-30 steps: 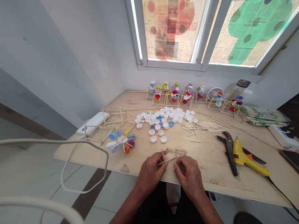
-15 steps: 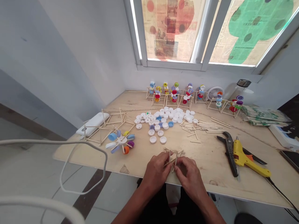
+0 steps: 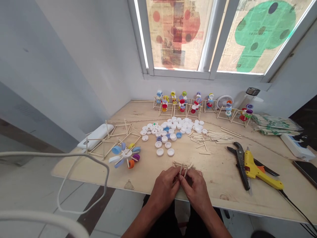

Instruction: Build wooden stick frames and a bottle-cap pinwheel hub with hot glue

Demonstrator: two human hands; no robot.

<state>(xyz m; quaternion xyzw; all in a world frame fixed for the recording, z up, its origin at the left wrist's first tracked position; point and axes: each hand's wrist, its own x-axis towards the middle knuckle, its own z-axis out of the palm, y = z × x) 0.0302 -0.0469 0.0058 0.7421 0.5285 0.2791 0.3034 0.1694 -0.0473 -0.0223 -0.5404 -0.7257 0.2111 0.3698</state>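
Observation:
At the table's front edge my left hand and my right hand are close together, fingers bent inward. Each pinches short wooden sticks, some standing up between the fingertips. More sticks lie just beyond the fingers; whether they are joined to the held ones I cannot tell. Farther off are white bottle caps and a pile of cut sticks. To the left lies a wheel of coloured caps on stick spokes, beside bare stick frames.
On the right lie a yellow glue gun, black-handled cutters and a phone. Small cap-wheel models line the back, near a fan and a bottle. A white cable hangs at left.
My hands have drawn closer together, and the sticks between them have shifted slightly. The whole view has moved a little, with the table lower in the picture.

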